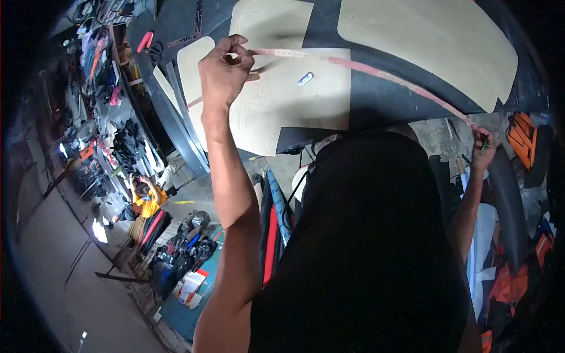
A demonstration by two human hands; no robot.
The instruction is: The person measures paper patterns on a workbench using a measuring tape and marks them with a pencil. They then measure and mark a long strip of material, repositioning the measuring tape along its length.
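Tautly, tape [376, 72]: left hand [222, 73], right hand [482, 144]

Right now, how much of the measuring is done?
Done: tan pattern pieces already lie cut out on the dark surface. In hand: the left hand and right hand stretch a pink measuring tape across them. Left: the white chalk lies untouched, so marking probably remains.

Dim workshop: a dark worktop [376, 100] lit brightly at its middle, crowded shelves [100, 76] along the left, and a bare grey floor [53, 259] below, where a heap of bags [188, 259] lies near a person in yellow [147, 200].
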